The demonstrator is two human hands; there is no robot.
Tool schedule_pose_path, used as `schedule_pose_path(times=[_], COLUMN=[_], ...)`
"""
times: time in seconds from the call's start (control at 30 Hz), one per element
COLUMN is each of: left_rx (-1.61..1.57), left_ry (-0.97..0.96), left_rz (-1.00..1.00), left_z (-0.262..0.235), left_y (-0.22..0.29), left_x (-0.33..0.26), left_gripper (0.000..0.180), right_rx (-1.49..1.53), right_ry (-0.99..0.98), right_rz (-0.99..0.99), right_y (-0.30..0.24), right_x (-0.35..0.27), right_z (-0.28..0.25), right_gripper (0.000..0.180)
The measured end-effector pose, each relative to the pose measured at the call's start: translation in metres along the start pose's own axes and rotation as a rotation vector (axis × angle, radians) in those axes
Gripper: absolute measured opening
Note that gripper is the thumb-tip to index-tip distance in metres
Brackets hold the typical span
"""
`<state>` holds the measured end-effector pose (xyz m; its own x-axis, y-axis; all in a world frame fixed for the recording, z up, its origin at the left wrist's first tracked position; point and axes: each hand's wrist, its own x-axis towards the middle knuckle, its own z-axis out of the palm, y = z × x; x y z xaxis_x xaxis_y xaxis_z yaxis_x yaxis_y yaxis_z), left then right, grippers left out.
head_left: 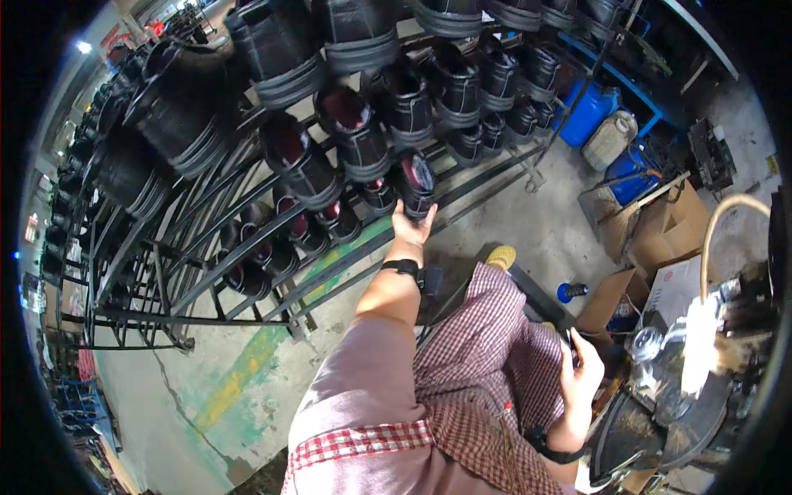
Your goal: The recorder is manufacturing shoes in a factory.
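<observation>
My left hand (pixel 414 224) reaches out to the rack and grips the heel end of a black shoe (pixel 419 191) with a reddish lining. The fingers lie partly hidden behind the shoe, while the thumb shows at its side. My right hand (pixel 582 371) is bent near my lap, beside the machine, with fingers curled together. Whatever is between those fingertips is too small and dark to make out. More black shoes, among them a tall one (pixel 356 136), stand in rows around the gripped one.
A sloping black metal rack (pixel 239 305) spreads across the left and front. To the right are a lit machine (pixel 697 346), open cardboard boxes (pixel 670 223), blue drums (pixel 587 111) and a blue spool (pixel 571 291) on the floor. My knees are under a checked apron (pixel 478 338).
</observation>
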<state>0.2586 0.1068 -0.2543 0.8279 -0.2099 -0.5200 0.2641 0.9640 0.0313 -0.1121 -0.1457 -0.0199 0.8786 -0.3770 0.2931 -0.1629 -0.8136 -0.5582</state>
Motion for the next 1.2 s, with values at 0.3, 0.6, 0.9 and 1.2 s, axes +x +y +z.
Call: schedule_pose_path(times=[0.3, 0.6, 0.9, 1.2], left_rx=[0.181, 2.651, 2.149, 1.803], left_ry=[0.307, -0.244, -0.892, -1.928], left_rz=[0.227, 0.516, 1.090, 0.589], left_z=[0.046, 0.192, 0.136, 0.141], left_y=[-0.100, -0.084, -0.137, -0.144], left_x=[0.037, 0.080, -0.147, -0.325], left_gripper=[0.033, 0.055, 0.040, 0.052], right_rx=[-0.023, 0.046, 0.720, 1.117], right_ry=[-0.046, -0.126, -0.346, 0.055], right_rz=[0.228, 0.176, 0.687, 0.287], right_y=[0.042, 0.029, 0.014, 0.001], right_x=[0.011, 0.024, 0.008, -0.016], right_z=[0.005, 0.014, -0.003, -0.005], right_gripper=[0.030, 0.038, 0.023, 0.028])
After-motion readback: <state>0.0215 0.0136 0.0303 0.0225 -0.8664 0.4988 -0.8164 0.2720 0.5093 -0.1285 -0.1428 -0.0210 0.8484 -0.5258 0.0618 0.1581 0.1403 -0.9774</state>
